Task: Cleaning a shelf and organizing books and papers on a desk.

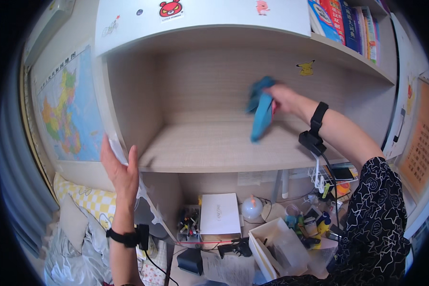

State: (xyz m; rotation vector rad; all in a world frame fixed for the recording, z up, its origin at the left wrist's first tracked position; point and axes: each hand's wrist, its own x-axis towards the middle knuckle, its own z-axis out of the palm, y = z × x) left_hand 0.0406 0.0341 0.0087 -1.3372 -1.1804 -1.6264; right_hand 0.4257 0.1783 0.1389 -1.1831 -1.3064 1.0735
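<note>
My right hand point(282, 98) is raised inside a light wooden shelf compartment point(214, 143) and grips a blue cloth point(260, 107). The cloth hangs down against the compartment's back wall, its lower end just above the shelf board. My left hand point(120, 168) rests flat and open against the white left side panel point(113, 138) of the shelf unit, fingers pointing up. Both wrists wear a black band with a small black device and a cable.
A map point(69, 109) hangs on the wall at the left. Books point(348, 24) stand on the upper right shelf. Below lies a cluttered desk with a white box point(219, 213), a clear bin point(279, 248), pens and small bottles. Bedding point(81, 229) lies at the lower left.
</note>
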